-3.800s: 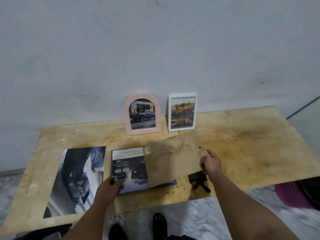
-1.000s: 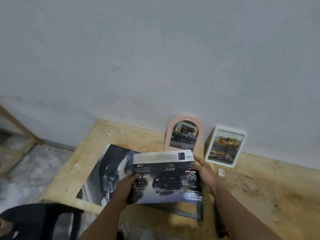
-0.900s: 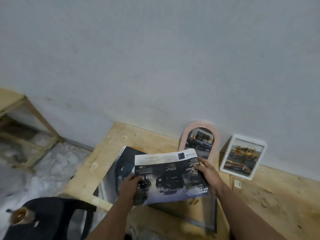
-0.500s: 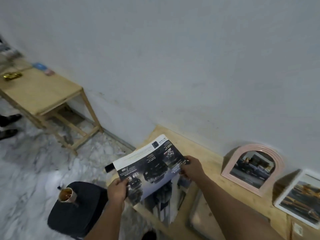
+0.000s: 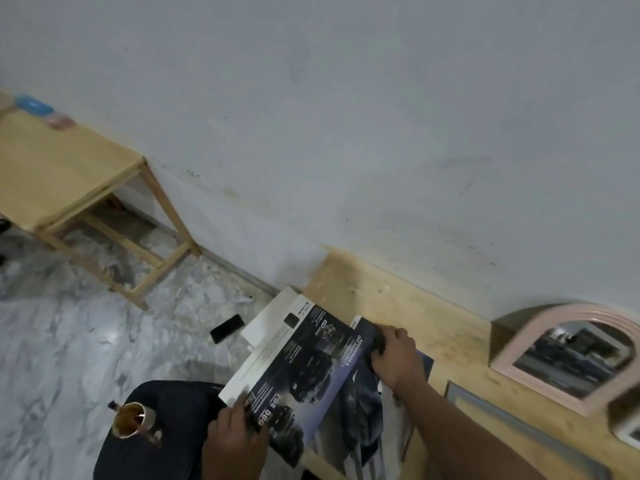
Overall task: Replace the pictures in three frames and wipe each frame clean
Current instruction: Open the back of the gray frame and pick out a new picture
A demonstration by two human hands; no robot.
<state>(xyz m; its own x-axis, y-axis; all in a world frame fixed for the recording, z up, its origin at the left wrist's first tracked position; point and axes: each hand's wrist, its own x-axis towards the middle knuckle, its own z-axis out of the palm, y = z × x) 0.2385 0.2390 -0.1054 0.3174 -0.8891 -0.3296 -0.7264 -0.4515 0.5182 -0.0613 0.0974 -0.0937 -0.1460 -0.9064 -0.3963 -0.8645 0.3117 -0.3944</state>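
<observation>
We hold a glossy car picture (image 5: pixel 304 368) in both hands, out over the left edge of the table (image 5: pixel 408 306), above a larger printed sheet (image 5: pixel 363 410) that lies on the wood. The picture looks light, thin and floppy, and probably slick, so we judge it will sag and crease if pinched hard or carried by one corner; opposite edges, as now, seem the safest hold. Our left hand (image 5: pixel 235 441) has a closed grip on the near lower edge, thumb on top of the print. Our right hand (image 5: pixel 394 358) has its grip closed on the far edge, fingers curled over the paper. The pink arched frame (image 5: pixel 585 393) leans against the wall to the right, well apart from the picture. A white frame (image 5: pixel 628 434) just shows beyond it.
</observation>
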